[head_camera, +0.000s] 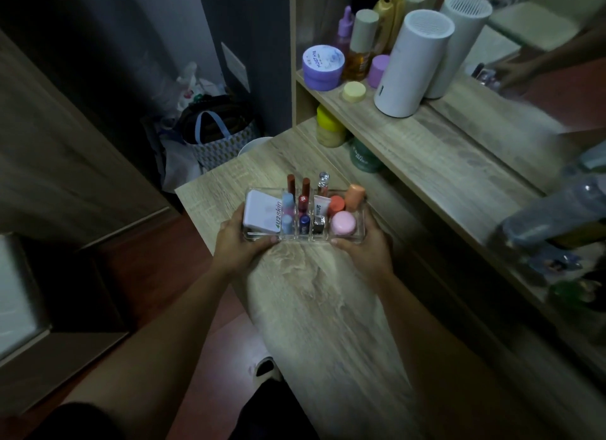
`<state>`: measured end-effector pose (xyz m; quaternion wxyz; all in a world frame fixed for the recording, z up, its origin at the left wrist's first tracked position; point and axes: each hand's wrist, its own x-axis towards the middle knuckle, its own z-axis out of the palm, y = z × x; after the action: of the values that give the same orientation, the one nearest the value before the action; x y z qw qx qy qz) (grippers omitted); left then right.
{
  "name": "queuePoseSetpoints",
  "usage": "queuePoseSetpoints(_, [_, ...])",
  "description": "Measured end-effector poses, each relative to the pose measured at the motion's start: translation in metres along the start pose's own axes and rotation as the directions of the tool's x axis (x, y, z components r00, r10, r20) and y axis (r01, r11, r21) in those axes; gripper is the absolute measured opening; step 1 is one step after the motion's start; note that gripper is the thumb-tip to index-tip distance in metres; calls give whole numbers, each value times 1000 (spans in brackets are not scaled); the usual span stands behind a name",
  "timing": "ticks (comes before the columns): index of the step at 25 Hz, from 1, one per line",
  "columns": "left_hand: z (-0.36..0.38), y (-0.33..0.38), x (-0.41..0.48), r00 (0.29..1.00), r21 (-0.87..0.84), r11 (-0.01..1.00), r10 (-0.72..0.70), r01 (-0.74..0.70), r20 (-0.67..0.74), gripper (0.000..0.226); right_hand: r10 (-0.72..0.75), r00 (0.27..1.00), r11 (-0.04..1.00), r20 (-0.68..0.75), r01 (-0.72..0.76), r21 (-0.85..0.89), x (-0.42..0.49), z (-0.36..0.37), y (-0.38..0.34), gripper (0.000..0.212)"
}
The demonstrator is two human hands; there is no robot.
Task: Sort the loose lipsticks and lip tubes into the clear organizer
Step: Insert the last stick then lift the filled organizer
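Left hand [242, 243] and right hand [363, 246] clasp the clear organizer [359, 234] at its two ends; it sits on the wooden desk [314, 295]. Inside: white compact [262, 217] leftmost, lip tubes [303, 207] upright in middle slots, pink jar [343, 223] right. Labels mostly unreadable, dim light.

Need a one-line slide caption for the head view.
Both hands, left and right, grip a filled clear organizer over the wooden table.
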<state>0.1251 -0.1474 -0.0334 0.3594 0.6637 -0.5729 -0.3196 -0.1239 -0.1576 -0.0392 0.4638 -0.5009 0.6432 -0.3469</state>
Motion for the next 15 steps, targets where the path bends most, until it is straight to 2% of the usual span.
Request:
queuePoseSetpoints(5, [-2, 1, -7, 998, 41, 998, 39, -41, 54, 79, -33, 997, 998, -73, 29, -55, -20, -6, 3, 95])
queuePoseSetpoints(8, [-1, 7, -11, 992, 80, 996, 26, -36, 127, 86, -30, 988, 996, -153, 18, -83, -39, -13, 7, 93])
queuePoseSetpoints(11, [5, 19, -15, 981, 54, 995, 71, -82, 182, 83, -7, 968, 995, -249, -18, -97, -62, -19, 12, 91])
queuePoseSetpoints(15, [20, 31, -21, 951, 25, 990, 127, -139, 283, 84, 79, 939, 997, -336, -78, 16, -99, -30, 17, 96])
